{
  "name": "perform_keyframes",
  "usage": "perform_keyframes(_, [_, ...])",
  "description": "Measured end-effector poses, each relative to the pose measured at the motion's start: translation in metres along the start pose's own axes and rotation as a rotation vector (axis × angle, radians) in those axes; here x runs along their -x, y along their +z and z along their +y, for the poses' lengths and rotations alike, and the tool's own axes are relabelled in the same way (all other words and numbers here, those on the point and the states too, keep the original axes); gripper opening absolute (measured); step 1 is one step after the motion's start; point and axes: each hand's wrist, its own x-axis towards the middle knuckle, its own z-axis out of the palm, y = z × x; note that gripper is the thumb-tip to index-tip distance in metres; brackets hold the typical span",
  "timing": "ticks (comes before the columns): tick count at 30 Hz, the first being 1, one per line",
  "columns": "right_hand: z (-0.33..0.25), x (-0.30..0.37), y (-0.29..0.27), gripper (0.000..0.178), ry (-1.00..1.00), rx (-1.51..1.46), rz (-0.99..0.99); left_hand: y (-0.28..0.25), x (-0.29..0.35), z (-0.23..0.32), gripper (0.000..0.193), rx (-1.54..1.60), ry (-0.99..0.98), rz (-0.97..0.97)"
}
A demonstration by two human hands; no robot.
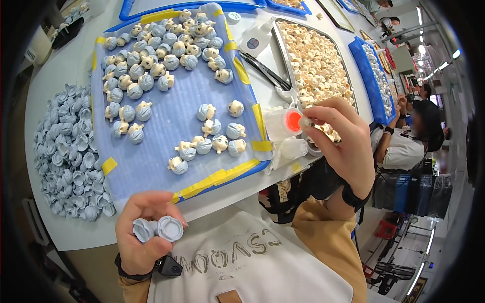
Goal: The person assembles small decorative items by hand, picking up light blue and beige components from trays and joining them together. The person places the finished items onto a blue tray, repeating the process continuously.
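Observation:
My left hand (132,247) is closed around two hollow blue-grey doll hair pieces (170,229), with their cupped sides showing, near the front edge of the table. In the thumb and fingers of my right hand (346,144) is a small pale doll head piece (304,122), partly hidden by the fingertips. It is beside the mouth of a tilted cup with bright orange-red inside (293,121); whether they touch I cannot tell. Joined doll heads with blue-grey hair (220,144) lie in loose groups on a blue-lined tray (156,161) between my hands.
Loose hair pieces (76,156) are heaped left of the tray. On the right, a metal tray (284,48) holds many cream head pieces. Black tweezers (265,70), a clear bottle (256,38) and a small translucent cup (294,149) are near it. A co-worker (404,146) sits at right.

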Motion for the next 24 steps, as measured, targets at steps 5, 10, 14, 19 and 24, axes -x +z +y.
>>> perform_keyframes(5, [0.003, -0.007, 0.001, 0.017, -0.055, 0.094, -0.096, -0.002, 0.001, 0.0, 0.053, 0.016, 0.024, -0.018])
perform_keyframes(10, [0.006, -0.006, 0.005, 0.017, -0.006, 0.003, -0.068, -0.004, 0.001, 0.001, 0.056, -0.007, 0.042, 0.004])
perform_keyframes(14, [0.01, -0.004, 0.017, 0.018, 0.034, -0.113, 0.051, -0.004, -0.001, 0.0, 0.055, -0.005, 0.078, 0.019])
perform_keyframes(19, [0.013, 0.005, 0.029, 0.021, 0.06, -0.099, 0.185, -0.002, -0.002, 0.001, 0.054, -0.018, 0.073, 0.024])
perform_keyframes(24, [0.016, 0.01, 0.032, 0.024, 0.081, -0.143, 0.254, 0.004, -0.001, 0.0, 0.05, -0.056, 0.092, 0.03])
